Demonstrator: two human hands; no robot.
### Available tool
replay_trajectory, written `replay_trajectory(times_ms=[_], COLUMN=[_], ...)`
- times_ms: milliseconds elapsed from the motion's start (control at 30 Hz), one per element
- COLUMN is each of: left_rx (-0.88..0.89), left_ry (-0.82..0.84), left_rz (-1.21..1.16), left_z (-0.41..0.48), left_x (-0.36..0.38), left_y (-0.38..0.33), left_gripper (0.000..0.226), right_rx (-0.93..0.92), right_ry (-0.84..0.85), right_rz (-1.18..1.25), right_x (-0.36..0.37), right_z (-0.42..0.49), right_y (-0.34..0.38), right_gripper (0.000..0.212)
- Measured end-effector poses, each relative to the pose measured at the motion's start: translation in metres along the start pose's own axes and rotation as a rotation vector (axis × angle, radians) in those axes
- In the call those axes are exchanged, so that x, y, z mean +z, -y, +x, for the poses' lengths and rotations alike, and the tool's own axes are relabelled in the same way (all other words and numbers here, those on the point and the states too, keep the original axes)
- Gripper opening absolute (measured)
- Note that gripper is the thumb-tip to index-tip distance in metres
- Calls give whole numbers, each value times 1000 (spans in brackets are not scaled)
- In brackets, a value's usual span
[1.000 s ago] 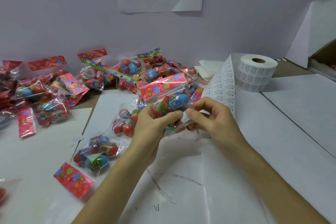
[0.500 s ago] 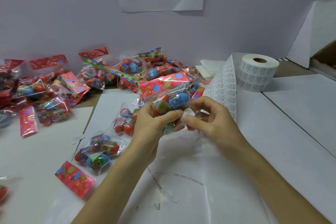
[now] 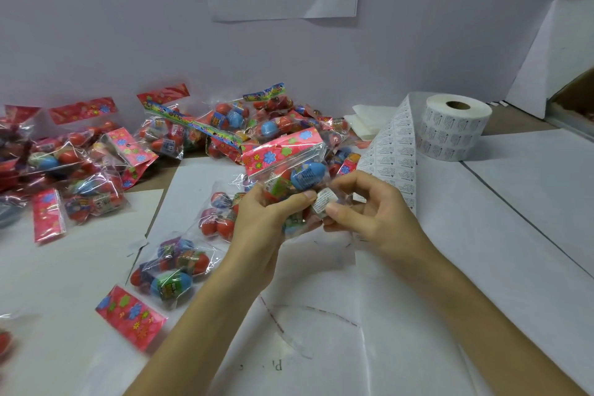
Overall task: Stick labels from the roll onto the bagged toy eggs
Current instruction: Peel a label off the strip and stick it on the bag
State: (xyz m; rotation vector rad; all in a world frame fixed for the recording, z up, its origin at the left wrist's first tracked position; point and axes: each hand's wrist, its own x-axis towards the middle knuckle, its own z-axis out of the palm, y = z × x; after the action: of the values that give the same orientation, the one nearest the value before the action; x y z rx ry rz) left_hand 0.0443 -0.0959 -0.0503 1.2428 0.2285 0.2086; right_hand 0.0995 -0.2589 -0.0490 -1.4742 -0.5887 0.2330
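My left hand (image 3: pixel 263 228) grips a clear bag of toy eggs (image 3: pixel 289 170) with a pink flowered header, held up above the table centre. A small white label (image 3: pixel 324 201) lies on the bag's lower right side. My right hand (image 3: pixel 373 212) presses its thumb on the label's lower edge, its other fingers curled behind the bag. The label roll (image 3: pixel 453 130) stands at the back right. Its unrolled strip of labels (image 3: pixel 393 154) arches down behind my right hand.
Two more egg bags (image 3: pixel 167 273) (image 3: pixel 218 215) lie on the white paper to the left of my arms. A heap of several bags (image 3: pixel 180 138) runs along the wall at the left and centre. A cardboard box edge (image 3: pixel 575 100) shows at the far right.
The label was pinched between both thumbs before; now it lies flatter on the bag and my right thumb has slid lower. The bag has tipped slightly.
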Motion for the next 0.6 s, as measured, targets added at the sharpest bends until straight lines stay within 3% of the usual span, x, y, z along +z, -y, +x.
replay_trajectory(times_ms=[267,400,600], left_rx=[-3,-27,-69], left_ry=[-2,9,25], left_rz=[26,26,2], left_z=[0,1,-2], left_x=[0,-1,5], left_y=[0,-1,-6], left_gripper=[44,43,67], right_rx=[24,53,96], right_ry=[-71,-39,-69], right_rz=[37,45,-28], right_x=[0,-2,-8], right_z=[0,0,1], right_y=[3,4,5], right_gripper=[3,16,13])
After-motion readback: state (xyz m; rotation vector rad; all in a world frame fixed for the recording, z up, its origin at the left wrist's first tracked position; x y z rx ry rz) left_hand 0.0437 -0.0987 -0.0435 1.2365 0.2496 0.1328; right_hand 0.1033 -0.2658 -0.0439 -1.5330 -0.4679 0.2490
